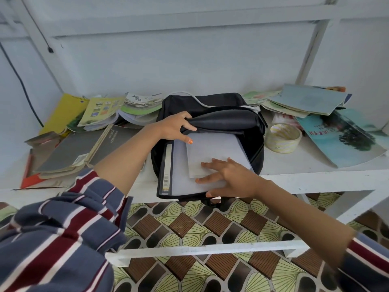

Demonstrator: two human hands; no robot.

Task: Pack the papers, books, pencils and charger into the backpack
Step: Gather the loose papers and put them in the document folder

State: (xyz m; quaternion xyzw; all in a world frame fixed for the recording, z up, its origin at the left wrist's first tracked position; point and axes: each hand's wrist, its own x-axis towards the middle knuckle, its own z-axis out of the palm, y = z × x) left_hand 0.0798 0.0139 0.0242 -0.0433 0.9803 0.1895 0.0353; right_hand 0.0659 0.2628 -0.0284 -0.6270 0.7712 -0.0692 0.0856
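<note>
White desk (315,178) carries everything. Black backpack (185,104) lies flat at mid-desk, main compartment unzipped, mouth facing the near edge. Loose book piles on both sides: left pile (101,114) fanned and overlapping, right pile (305,100) same, none in the bag. In the compartment: a folder (167,165) with a dark barcoded spine, roughly half in, its near end overhanging the desk edge. Papers (214,148) stacked on top of it, upper end under the flap, lower end still outside. Long axis of folder and papers runs near-to-far, leading edge pointing into the bag, slightly skewed right. Left hand (174,126) grips the grey flap edge and holds it lifted, fingers curled over it, thumb out on the paper. Right hand (227,178) lies flat on the papers, fingers spread and straight, thumb at the stack's near edge. Tape roll (283,138) sits just right of the backpack, flat, not touching it.
</note>
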